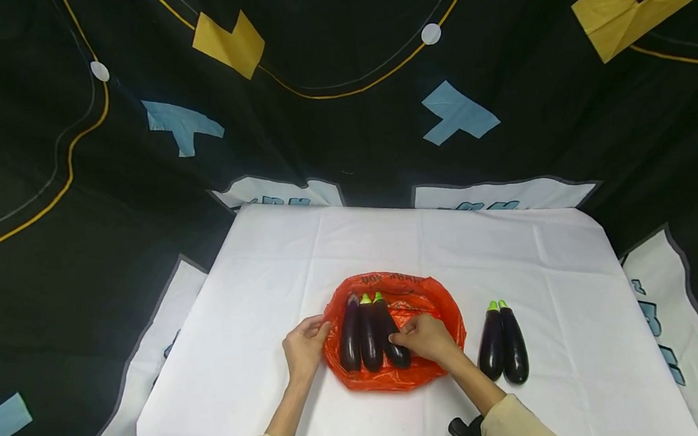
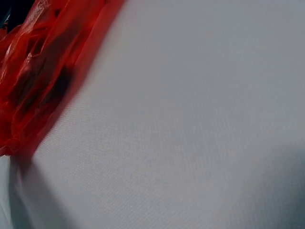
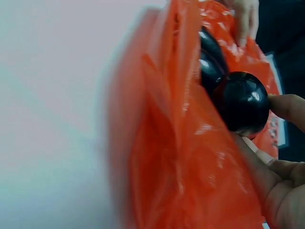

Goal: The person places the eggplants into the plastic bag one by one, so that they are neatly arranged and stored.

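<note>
A: Three eggplants [image 1: 369,333] are seen lying side by side on the orange plastic bag [image 1: 424,299], which is spread flat on the white-covered surface [image 1: 268,262]. The loading step looks to be in hand.

B: Agreed. The eggplant nearest the bag's right edge [image 3: 244,101] is being touched at its rounded end by the right hand [image 1: 428,339]; the grip is partly curled, fingertips pressed to the skin, with bag film lying across the palm.

A: And the left hand [image 1: 304,347]?

B: The bag's left rim is pinched there, fingers bent over the plastic.

A: Two more eggplants [image 1: 503,343] are left beside the bag, off its right edge.

B: A release and a reach across to that pair would likely be called for next, with the rim kept pinned.
</note>
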`<state>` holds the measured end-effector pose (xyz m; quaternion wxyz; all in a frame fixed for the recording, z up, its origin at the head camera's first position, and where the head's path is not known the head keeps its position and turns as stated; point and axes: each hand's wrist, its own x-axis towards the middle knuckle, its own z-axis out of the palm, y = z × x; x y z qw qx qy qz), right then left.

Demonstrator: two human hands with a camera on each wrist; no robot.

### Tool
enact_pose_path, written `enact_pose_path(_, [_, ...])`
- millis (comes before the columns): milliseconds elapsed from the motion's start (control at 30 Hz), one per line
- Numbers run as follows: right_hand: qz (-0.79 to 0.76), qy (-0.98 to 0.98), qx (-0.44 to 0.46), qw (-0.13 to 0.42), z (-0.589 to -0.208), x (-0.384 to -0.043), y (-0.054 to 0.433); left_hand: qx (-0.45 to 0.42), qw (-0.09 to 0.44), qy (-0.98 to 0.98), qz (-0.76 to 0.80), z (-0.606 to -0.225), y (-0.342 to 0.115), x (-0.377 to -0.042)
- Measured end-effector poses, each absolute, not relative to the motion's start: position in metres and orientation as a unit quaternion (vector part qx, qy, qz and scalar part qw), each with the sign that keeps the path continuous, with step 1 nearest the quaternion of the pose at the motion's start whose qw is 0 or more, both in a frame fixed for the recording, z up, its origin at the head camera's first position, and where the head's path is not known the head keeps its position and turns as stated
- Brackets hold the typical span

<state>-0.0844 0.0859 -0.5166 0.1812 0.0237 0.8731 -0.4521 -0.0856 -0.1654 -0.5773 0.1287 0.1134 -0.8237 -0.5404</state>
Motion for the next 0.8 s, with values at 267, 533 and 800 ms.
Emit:
enact_pose_path(267, [-0.427, 0.886, 0.005, 0.181, -0.528, -0.09, 0.08, 0.113, 0.128, -0.827, -0.536, -0.577, -0.165, -0.085])
enact_pose_path(533, [-0.395, 0.896, -0.02, 0.202, -0.531, -0.097, 0.077, 0.108, 0.129, -0.824, -0.541, -0.578, -0.164, -0.086])
enact_pose_path(800, [-0.353, 0.908, -0.017, 0.226, -0.53, -0.099, 0.072, 0.11, 0.127, -0.829, -0.533, -0.579, -0.166, -0.086])
